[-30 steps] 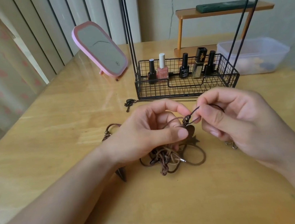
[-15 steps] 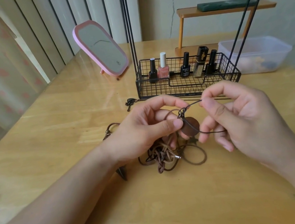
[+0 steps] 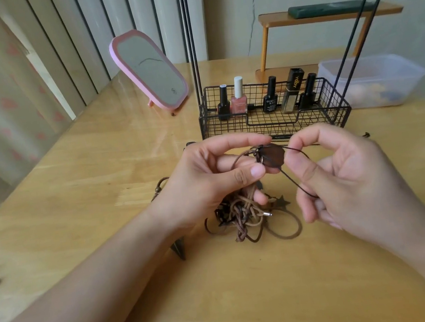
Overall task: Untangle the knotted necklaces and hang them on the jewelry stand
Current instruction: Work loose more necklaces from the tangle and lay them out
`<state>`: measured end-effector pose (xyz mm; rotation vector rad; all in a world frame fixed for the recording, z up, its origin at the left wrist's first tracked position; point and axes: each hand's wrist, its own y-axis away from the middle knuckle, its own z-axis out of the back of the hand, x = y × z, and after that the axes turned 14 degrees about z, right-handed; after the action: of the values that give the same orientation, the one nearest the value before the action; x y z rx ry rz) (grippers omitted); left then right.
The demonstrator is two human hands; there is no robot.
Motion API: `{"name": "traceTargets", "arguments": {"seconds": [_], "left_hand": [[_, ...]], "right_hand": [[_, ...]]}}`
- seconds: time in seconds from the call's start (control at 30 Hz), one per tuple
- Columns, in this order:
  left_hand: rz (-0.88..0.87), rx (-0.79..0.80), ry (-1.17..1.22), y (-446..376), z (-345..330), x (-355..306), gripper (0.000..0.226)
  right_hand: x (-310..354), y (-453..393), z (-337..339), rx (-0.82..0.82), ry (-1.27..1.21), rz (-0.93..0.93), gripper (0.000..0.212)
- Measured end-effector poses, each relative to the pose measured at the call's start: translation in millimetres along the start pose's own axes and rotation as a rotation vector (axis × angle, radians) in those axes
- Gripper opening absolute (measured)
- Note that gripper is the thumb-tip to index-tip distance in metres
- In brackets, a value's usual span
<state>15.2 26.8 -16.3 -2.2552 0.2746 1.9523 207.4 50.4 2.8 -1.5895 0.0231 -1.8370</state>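
Knotted brown leather-cord necklaces [image 3: 243, 215] lie in a tangled heap on the glossy wooden table [image 3: 99, 176], directly beneath and between the two hands. From the heap several cords rise into the left hand [image 3: 208, 180], whose thumb and forefinger are curled and pinch the cords at a small metal ring beside a dark brown rounded pendant [image 3: 273, 155]. The pendant is held clear of the table, in the gap between the hands. The right hand [image 3: 342, 178] pinches a thin black cord [image 3: 295, 183] between thumb and forefinger at the pendant's right edge; the cord runs down across the palm side towards the lower fingers, which are curled (whether they also clamp it cannot be told). A star-shaped metal charm [image 3: 282, 202] lies on the table just below the right hand's thumb, at the edge of the heap. Beyond both hands stands a black wire basket [image 3: 274, 122] with bottles of nail polish [image 3: 238, 97]; thin black rods rise from it. Beyond the left hand, a pink-framed tabletop mirror [image 3: 149, 68] leans tilted.
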Motion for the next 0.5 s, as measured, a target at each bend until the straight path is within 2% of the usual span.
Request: {"name": "traceTargets", "arguments": {"seconds": [0.07, 0.13, 0.23, 0.4, 0.5], "left_hand": [[0.005, -0.036, 0.006, -0.4, -0.5, -0.1, 0.035], [0.009, -0.072, 0.02, -0.9, -0.7, 0.3, 0.035], [0.015, -0.1, 0.033, -1.5, -0.9, 0.8, 0.035], [0.072, 0.009, 0.025, -1.6, 1.2, 0.1, 0.043], [0.092, -0.05, -0.03, -0.9, 0.3, -0.5, 0.04]], "right_hand": [[1.2, 1.2, -1.1, 0.042, -0.008, -0.008, 0.008], [1.2, 0.8, -1.6, 0.062, -0.041, -0.038, 0.002], [-1.2, 0.4, -1.2, 0.087, -0.031, -0.061, 0.014], [-5.7, 0.8, 0.2, 0.014, 0.124, -0.005, 0.009], [-6.6, 0.5, 2.5, -0.015, 0.217, 0.009, 0.009]]}}
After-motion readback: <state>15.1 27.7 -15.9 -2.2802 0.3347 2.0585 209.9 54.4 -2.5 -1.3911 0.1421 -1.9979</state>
